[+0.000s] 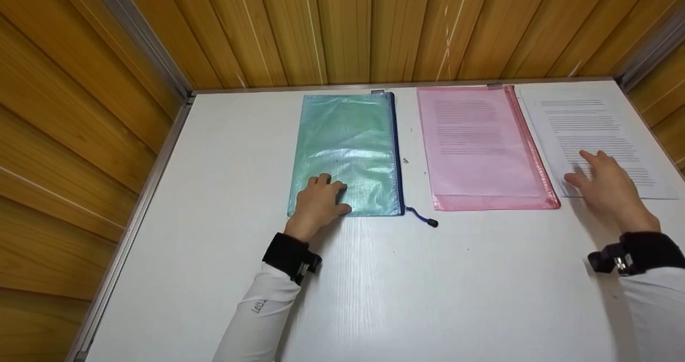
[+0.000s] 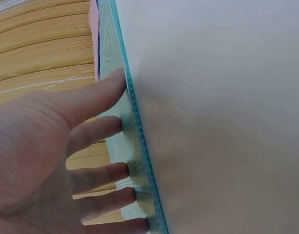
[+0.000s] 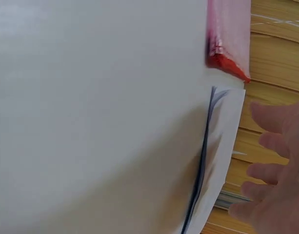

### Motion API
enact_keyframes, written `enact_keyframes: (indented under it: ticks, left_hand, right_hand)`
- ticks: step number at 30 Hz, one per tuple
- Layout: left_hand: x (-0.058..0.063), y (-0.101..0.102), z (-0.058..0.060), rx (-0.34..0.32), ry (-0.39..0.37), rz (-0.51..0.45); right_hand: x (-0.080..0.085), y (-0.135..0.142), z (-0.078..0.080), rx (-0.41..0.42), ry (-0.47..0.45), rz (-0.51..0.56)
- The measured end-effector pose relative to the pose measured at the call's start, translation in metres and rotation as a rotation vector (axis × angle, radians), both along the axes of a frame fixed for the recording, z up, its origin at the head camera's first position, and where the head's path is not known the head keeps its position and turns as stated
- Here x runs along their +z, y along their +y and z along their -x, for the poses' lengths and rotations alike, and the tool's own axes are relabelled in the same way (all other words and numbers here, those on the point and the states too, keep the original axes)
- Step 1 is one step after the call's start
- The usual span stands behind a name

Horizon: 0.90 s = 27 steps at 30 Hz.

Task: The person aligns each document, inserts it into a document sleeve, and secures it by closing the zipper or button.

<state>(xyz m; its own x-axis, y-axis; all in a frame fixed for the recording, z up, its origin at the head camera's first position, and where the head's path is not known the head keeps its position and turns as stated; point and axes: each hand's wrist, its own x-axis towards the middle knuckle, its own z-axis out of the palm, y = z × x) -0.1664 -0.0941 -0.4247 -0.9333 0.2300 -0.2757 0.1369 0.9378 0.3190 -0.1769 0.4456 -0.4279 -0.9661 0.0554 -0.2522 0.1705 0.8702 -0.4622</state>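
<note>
A green-blue zip document pouch (image 1: 348,132) with a dark blue zipper lies flat on the white table. My left hand (image 1: 319,198) rests on its near left part with the fingers spread; in the left wrist view the fingertips (image 2: 121,171) touch the pouch by its edge. Over at the right, my right hand (image 1: 610,185) hovers with loosely bent fingers above a stack of printed paper sheets (image 1: 583,121). The right wrist view shows a gap between those fingers and the paper (image 3: 222,131). Neither hand grips anything.
Between the green-blue pouch and the papers lies a pink zip pouch (image 1: 481,174) with printed sheets inside. A blue pull cord (image 1: 420,216) trails from the first pouch. Wood-patterned panels (image 1: 342,30) stand behind and beside the white table (image 1: 401,298).
</note>
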Motion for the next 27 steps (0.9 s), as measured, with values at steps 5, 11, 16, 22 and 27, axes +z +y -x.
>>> enact_keyframes:
  ticks: [5,11,16,22,27]
  left_hand:
    - [-0.001,0.002,-0.001,-0.008,0.023,-0.021]
    - [0.003,0.008,0.002,0.006,-0.001,-0.008]
    - [0.008,0.01,0.007,0.053,-0.022,-0.007]
    - [0.007,0.014,0.005,0.127,0.08,-0.099]
    - [0.013,0.022,0.004,0.138,0.207,-0.233]
  right_hand:
    - [-0.009,0.013,0.002,0.055,-0.1,-0.01]
    - [-0.017,0.024,-0.002,0.05,-0.171,-0.045]
    - [-0.019,0.024,-0.005,0.064,-0.197,-0.059]
    - [-0.015,0.015,-0.005,0.061,-0.185,-0.064]
    - [-0.014,0.011,-0.004,0.029,-0.168,-0.079]
